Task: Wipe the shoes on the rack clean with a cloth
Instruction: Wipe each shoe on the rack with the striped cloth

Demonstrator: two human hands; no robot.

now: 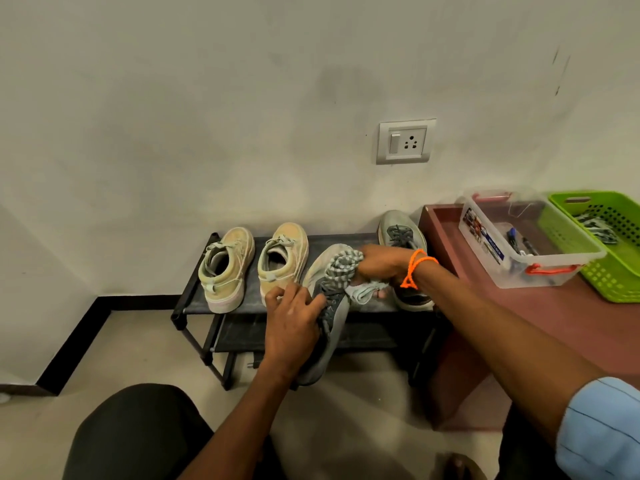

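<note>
Shoe (330, 318), the grey one, hangs off the rack (194, 299) edge at six o'clock, my left hand (292, 327) gripping its collar, my right hand (375, 266) bunching the cloth (341, 268) on the toe; light, soft-sided, best held by the collar.

Both hands curled (right (377, 266) perhaps tighter than left (294, 318)).

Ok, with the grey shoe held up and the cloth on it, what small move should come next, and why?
Probably draw the cloth along the grey shoe toward its heel. The right hand presses the bunched cloth on the toe end, while the left hand grips the shoe's middle, lifted off the rack, so the rest looks unwiped.
</note>
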